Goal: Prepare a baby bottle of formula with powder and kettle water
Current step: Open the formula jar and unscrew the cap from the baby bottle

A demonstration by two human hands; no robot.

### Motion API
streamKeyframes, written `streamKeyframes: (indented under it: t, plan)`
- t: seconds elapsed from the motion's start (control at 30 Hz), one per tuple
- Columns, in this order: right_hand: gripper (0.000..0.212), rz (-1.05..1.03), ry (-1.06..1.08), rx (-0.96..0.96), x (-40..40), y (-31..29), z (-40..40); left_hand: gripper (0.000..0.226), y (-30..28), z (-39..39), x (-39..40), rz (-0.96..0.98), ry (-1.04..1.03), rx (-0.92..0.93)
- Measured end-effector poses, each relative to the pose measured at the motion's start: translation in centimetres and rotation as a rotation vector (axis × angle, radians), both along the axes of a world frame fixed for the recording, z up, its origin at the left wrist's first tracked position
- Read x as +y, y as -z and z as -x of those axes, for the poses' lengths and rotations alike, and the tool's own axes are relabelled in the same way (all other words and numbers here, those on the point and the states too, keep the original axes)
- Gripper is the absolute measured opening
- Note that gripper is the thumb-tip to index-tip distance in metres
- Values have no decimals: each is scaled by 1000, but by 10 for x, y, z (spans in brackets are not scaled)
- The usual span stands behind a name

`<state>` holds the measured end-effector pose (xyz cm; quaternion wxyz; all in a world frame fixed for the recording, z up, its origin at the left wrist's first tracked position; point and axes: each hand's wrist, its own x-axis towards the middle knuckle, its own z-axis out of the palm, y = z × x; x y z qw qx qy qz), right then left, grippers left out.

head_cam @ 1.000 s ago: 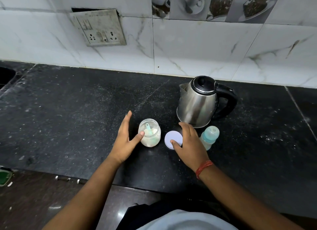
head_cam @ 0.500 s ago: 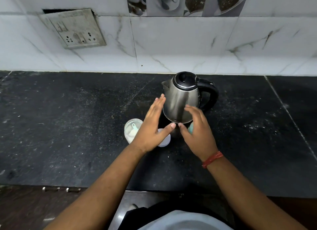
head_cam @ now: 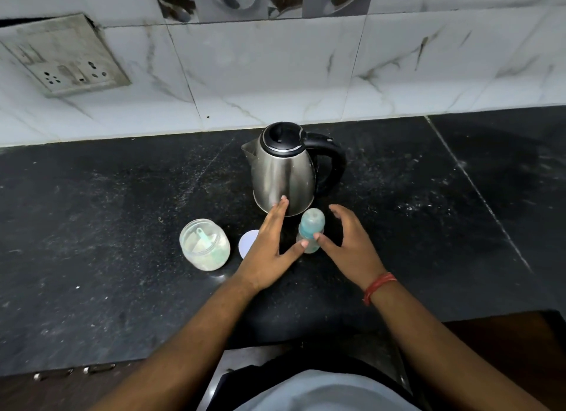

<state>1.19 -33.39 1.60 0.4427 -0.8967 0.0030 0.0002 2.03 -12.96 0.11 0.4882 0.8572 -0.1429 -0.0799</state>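
Observation:
A small baby bottle (head_cam: 310,229) with a blue collar and clear cap stands on the black counter (head_cam: 107,226), just in front of the steel kettle (head_cam: 283,171). My left hand (head_cam: 269,245) and my right hand (head_cam: 349,245) flank the bottle, fingers straight, thumbs touching its lower body from each side. Left of my hands an open glass jar (head_cam: 204,244) holds white powder and a pale green scoop. The jar's white lid (head_cam: 247,245) lies flat between jar and left hand, partly hidden by that hand.
A marble-tiled wall rises behind the counter, with a socket plate (head_cam: 66,55) at upper left. A seam (head_cam: 477,193) runs through the counter to the right of the kettle. The counter's front edge (head_cam: 122,358) is near my body.
The left hand left the powder jar and moved right; both hands came in around the baby bottle. The camera view shifted left, then closer.

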Motion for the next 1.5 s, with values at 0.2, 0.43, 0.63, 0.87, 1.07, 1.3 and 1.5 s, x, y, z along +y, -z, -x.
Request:
streamKeyframes:
  t: [0.2,0.43,0.63,0.87,1.07,1.3,1.5]
  plan:
    - [63,-45,-63,53,11,-2,-10,102,-1,-2,1,-26,-4,31]
    - [49,-15,-77,-1,21,-6,-14,100,-2,-1,15,-65,8,35]
    - [45,-251,-154,26,43,-18,-16,91,-8,4,26,-15,-18,53]
    - [30,-424,-174,73,63,-19,-15,57,-15,6,35,-138,-54,-31]
    - [26,-140,-108,31,65,-21,-21,57,-13,5,34,-351,-21,-169]
    - [21,-196,-134,29,60,-27,-23,52,-16,6,32,-230,8,-69]
    - [11,-379,-136,7,53,-36,-24,39,-18,4,33,49,60,179]
